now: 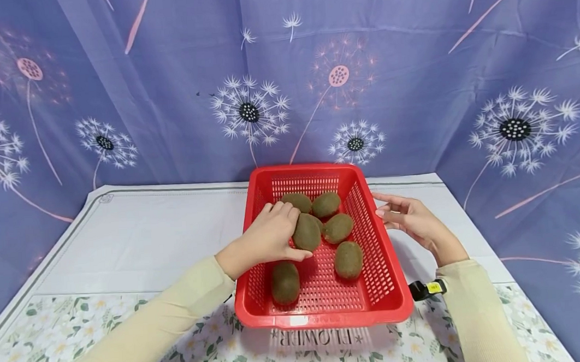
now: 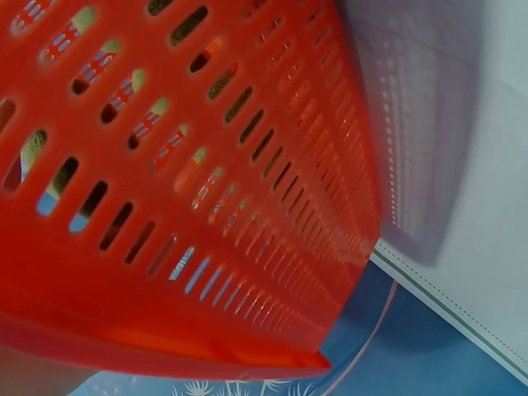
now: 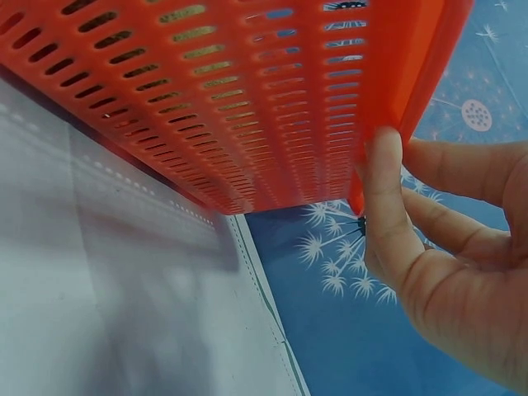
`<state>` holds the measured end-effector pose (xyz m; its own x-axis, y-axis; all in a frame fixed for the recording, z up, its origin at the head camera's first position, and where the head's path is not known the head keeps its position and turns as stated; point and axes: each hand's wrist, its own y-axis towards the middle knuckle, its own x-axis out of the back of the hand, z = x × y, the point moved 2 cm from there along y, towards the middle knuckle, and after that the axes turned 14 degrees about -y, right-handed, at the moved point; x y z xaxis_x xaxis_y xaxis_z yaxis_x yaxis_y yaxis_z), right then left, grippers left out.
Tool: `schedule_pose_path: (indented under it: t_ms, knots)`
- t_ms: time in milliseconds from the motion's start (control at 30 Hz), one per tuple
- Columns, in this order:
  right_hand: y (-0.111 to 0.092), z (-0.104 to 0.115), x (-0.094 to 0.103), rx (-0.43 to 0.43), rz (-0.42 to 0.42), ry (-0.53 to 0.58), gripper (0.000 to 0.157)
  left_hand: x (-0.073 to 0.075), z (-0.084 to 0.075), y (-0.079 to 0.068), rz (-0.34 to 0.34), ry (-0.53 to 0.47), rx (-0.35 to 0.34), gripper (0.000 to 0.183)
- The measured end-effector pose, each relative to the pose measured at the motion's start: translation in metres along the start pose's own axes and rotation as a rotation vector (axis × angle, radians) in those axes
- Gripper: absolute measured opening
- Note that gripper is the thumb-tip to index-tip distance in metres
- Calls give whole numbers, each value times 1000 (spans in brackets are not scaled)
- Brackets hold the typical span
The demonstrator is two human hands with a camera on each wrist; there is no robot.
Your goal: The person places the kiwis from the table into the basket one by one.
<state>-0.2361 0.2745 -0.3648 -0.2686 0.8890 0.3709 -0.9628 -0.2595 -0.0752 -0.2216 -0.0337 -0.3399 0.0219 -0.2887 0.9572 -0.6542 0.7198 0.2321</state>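
In the head view my left hand point(image 1: 273, 234) reaches over the left rim of a red plastic basket point(image 1: 322, 320). It grips a brown kiwi point(image 1: 306, 232), with the fingers on its far side and the thumb on its near side. Several other kiwis point(image 1: 348, 260) lie on the basket floor, one of them near the front left corner. On the other side, my right hand point(image 1: 412, 218) has its fingertips at the basket's right rim, fingers loosely extended. From the right wrist, that hand point(image 3: 454, 223) touches the basket wall point(image 3: 247, 99) just under the rim.
The basket stands on a table with a white cover point(image 1: 140, 238) and a floral cloth point(image 1: 105, 322) along the front. A purple dandelion-print curtain point(image 1: 177, 99) hangs behind and at both sides. A black strap point(image 1: 426, 290) is on the right wrist.
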Motion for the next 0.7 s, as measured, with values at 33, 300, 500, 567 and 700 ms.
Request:
schedule_pose_path:
  t_ms: [33,300,500,567,700]
  knots:
    - [0,0,0,-2,1,3,60,-1,-1,0,12,1,-1,68]
    - [1,1,0,13,-6,-4,59,-9,-2,5,86,54,4,69]
    - [1,2,1,10,-6,-14,60,-15,0,6,148,70,50,69]
    - [1,1,1,7,-6,-17,60,-18,1,5,152,75,55,68]
    - [0,0,0,2,-8,-15,59,-23,2,5,164,80,71,69]
